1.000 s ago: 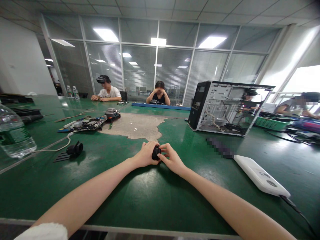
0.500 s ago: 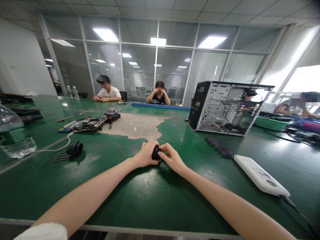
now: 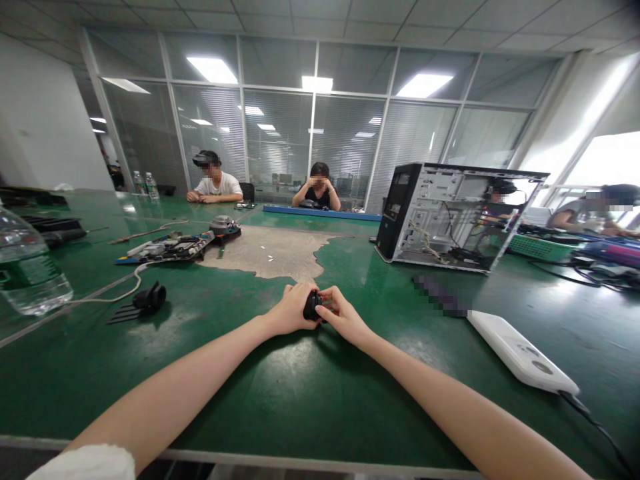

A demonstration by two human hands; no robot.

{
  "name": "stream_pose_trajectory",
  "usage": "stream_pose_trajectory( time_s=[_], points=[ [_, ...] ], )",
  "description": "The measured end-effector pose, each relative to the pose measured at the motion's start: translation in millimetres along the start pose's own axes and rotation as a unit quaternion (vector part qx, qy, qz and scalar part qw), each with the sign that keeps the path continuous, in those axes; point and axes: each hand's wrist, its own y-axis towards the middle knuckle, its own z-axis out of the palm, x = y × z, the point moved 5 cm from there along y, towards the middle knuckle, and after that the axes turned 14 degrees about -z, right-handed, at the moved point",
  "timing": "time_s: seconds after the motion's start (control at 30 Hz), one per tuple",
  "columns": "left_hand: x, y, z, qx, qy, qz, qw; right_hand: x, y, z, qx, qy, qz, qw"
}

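A small black object (image 3: 311, 306), its kind not clear, is held between my two hands over the green table (image 3: 300, 400). My left hand (image 3: 294, 308) wraps round it from the left. From the other side, my right hand (image 3: 345, 316) pinches it with thumb and fingers. Much of the object is hidden by the fingers. Left of my hands lies a black plastic part (image 3: 146, 300) with a round end and several flat prongs.
An open computer case (image 3: 400, 220) stands at the right, with a white power strip (image 3: 523, 353) nearer me. Circuit boards (image 3: 173, 247) lie left of the bare table patch (image 3: 273, 250). A water bottle (image 3: 30, 267) stands far left. Co-workers (image 3: 220, 183) sit across the table.
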Motion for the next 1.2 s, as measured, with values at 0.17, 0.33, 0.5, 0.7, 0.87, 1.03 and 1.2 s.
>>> stream_pose_trajectory(
  time_s=[0.17,0.33,0.5,0.7,0.87,1.03,1.2],
  points=[
    [1.9,0.6,1.6,-0.002,0.002,0.0,1.0,5.0,-0.3,-1.3,-0.011,-0.032,-0.032,0.999],
    [1.3,0.2,0.2,0.001,0.002,-0.002,1.0,4.4,1.4,-1.8,-0.019,-0.045,-0.032,0.998],
    [-1.1,-0.3,-1.2,-0.001,0.001,0.003,1.0,1.4,1.7,-1.5,-0.014,-0.034,-0.015,0.999],
    [0.2,-0.2,0.2,-0.001,0.009,-0.002,1.0,3.3,-0.4,1.8,0.008,0.002,-0.012,1.0],
    [1.4,0.1,0.7,-0.002,0.006,-0.001,1.0,7.1,0.0,-0.6,-0.01,-0.04,-0.04,0.998],
    [0.3,0.4,0.0,-0.001,0.002,-0.001,1.0,4.0,1.5,-0.8,-0.014,-0.036,-0.036,0.999],
    [-0.5,-0.1,-0.5,0.002,0.002,-0.002,1.0,-0.4,0.6,0.2,-0.005,-0.019,-0.014,1.0]
  ],
)
